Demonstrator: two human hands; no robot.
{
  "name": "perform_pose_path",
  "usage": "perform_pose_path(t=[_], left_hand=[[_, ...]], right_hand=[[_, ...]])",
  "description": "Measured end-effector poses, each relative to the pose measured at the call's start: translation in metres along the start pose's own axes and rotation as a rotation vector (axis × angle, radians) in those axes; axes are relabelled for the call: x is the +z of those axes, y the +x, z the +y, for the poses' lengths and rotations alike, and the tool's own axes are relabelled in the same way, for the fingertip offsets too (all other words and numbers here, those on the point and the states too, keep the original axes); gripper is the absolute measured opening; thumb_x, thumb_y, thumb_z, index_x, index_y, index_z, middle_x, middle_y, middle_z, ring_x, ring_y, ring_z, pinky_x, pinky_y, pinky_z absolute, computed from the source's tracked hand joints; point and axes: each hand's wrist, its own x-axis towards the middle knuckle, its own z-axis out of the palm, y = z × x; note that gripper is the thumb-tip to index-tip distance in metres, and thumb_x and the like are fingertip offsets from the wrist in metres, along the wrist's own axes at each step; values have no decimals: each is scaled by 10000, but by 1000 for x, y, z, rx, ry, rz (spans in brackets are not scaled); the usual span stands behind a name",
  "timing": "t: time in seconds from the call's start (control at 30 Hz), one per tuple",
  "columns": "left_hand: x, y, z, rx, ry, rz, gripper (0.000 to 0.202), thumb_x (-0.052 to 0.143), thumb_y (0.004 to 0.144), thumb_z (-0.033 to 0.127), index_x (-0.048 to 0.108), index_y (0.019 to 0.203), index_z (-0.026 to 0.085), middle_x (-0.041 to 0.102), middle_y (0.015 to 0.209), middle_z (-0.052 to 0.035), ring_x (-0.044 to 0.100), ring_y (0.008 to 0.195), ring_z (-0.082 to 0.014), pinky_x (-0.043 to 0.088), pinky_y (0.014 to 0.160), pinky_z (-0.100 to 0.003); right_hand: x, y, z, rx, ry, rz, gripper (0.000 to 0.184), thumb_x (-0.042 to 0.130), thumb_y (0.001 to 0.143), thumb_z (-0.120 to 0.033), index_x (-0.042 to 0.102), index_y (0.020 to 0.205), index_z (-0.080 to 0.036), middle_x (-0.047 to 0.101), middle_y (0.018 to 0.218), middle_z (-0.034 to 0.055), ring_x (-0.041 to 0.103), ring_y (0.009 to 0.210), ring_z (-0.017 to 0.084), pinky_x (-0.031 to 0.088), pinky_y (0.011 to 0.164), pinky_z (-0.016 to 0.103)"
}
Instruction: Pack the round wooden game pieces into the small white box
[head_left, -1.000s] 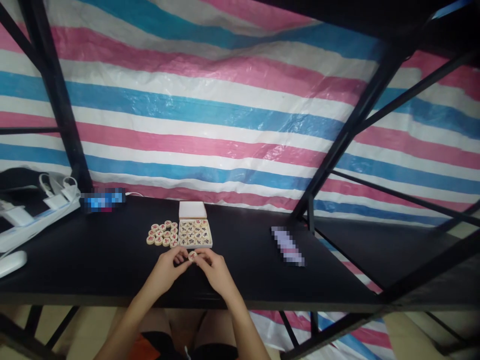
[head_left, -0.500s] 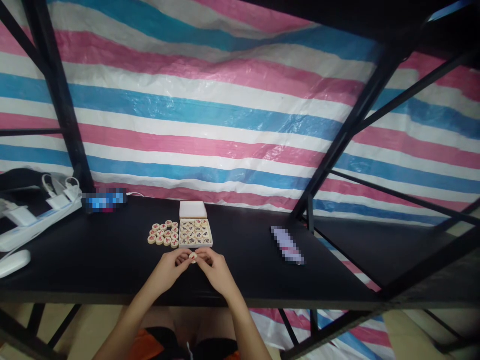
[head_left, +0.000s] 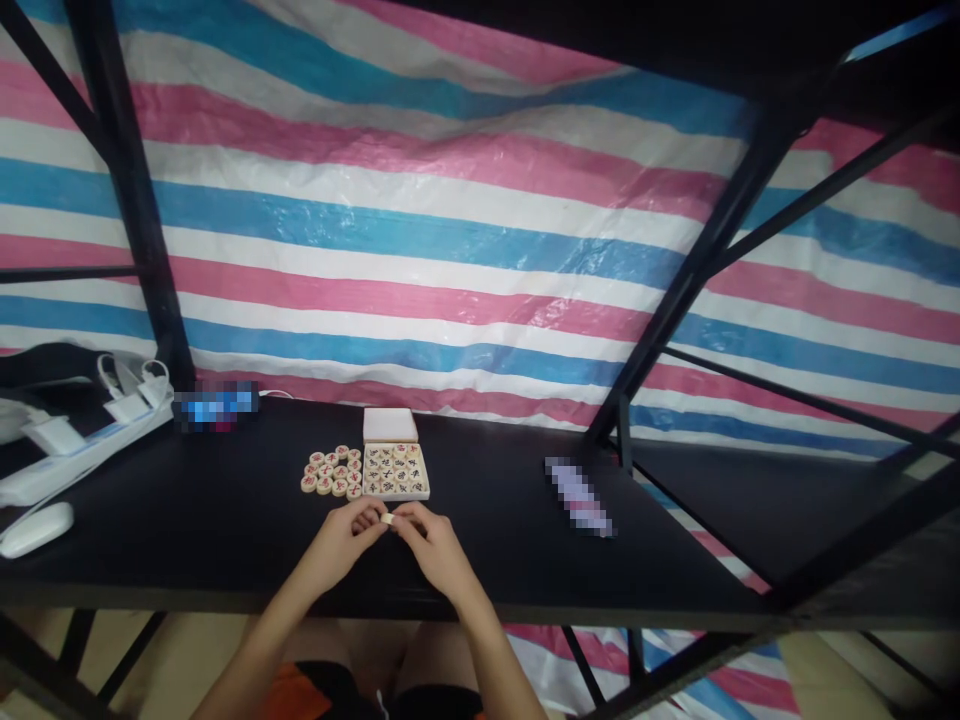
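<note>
Between the fingertips of both hands is one round xiangqi piece (head_left: 387, 518), its pale edge turned toward me. My left hand (head_left: 352, 526) pinches it from the left, fingers curled. From the other side my right hand (head_left: 421, 530) grips it with thumb and fingers. Just beyond my hands lies an open white box (head_left: 429, 484), its lid folded back, holding rows of pieces marked mostly in black, a few in red. Left of the box, a cluster of loose red-marked xiangqi pieces (head_left: 327, 472) lies face up on the black table (head_left: 480, 540).
A blurred-out phone (head_left: 579, 497) lies to the right. At the left are a white power strip (head_left: 82, 465) with plugs, a white mouse-like object (head_left: 37, 530) and another blurred device (head_left: 217, 405). Black metal posts and a striped sheet (head_left: 420, 290) stand behind.
The held piece has turned from showing its red-marked face to showing its edge. My hands stay close together in front of the box. The view has shifted slightly.
</note>
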Motion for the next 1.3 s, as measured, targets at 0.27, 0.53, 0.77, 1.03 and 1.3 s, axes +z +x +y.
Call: perform_pose_path(t=[0.27,0.53,0.77,1.03,1.3], left_hand=[[0,0,7,7,-55,-29,213,540,824,357,630,902,181,678,826,-37,627,773,-178,494,716,-275],[2,3,-5,-57,-88,29,325,616,749,333,615,1028,166,706,802,-42,642,716,-178,482,639,-262],[0,2,1,-47,5,22,218,607,769,355,680,851,167,691,710,-14,607,637,-162,457,601,-244],[3,7,-8,-102,-113,-38,257,622,755,373,679,879,155,722,821,-55,657,786,-202,495,733,-280],[0,5,1,-109,-53,-8,285,669,691,340,705,897,147,724,816,-56,595,663,-170,439,605,-256]], right_hand=[[1,1,5,-2,12,40,133,589,813,-287,645,909,-213,689,863,9,624,722,146,467,653,235],[4,3,14,2,19,67,196,600,731,-169,625,924,-197,651,866,13,598,663,126,447,585,230],[3,1,11,-26,-25,49,89,567,754,-144,607,815,-195,618,809,-2,587,679,124,434,585,212],[1,1,7,-63,-68,68,100,569,749,-115,605,776,-203,585,794,-3,578,702,132,419,597,217],[2,2,12,-57,-39,58,47,596,768,-172,601,798,-208,626,823,7,593,723,143,419,591,219]])
